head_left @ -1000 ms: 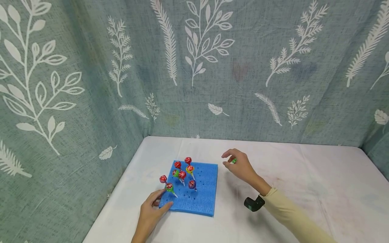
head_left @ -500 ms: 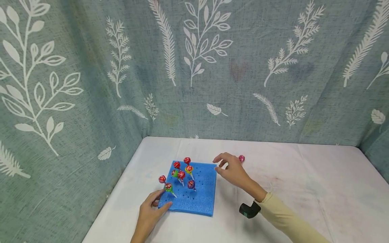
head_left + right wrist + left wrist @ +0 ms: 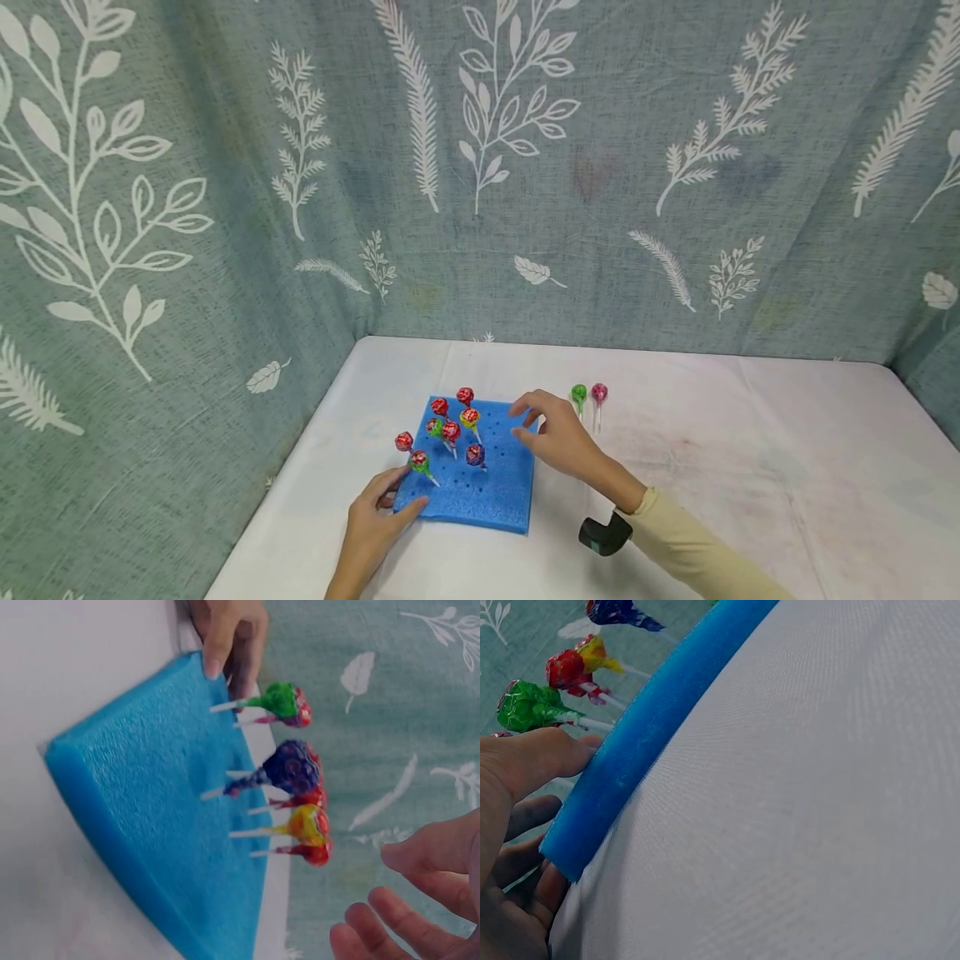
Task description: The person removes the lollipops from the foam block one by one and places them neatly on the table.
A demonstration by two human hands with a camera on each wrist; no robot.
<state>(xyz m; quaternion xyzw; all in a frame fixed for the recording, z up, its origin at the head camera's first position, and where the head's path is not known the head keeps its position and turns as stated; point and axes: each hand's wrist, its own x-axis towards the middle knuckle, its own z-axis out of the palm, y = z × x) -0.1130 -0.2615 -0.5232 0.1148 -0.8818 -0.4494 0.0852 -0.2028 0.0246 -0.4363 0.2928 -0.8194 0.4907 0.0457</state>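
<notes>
A blue foam board (image 3: 502, 502) lies on the table, with several wrapped lollipops standing in it by their sticks. They lean, with red, yellow, green and dark blue-purple wrappers; a yellow lollipop (image 3: 304, 823) and a dark blue one (image 3: 291, 766) show in the right wrist view. My left hand (image 3: 375, 518) grips the board's near left corner, thumb on the upper face and fingers at the side, as the left wrist view shows. My right hand (image 3: 558, 433) hovers over the board's right edge, fingers loosely bent and apart, nothing between them.
Beyond my right hand, a green lollipop (image 3: 579, 392) and a pink lollipop (image 3: 599, 393) lie side by side on the white-covered table (image 3: 720, 467). Small holes dot the foam. A leaf-patterned curtain (image 3: 480, 275) hangs behind and to the left.
My right hand has moved left from beside the board to over its right edge, uncovering the green and pink lollipops. My left hand has stayed on the board's corner.
</notes>
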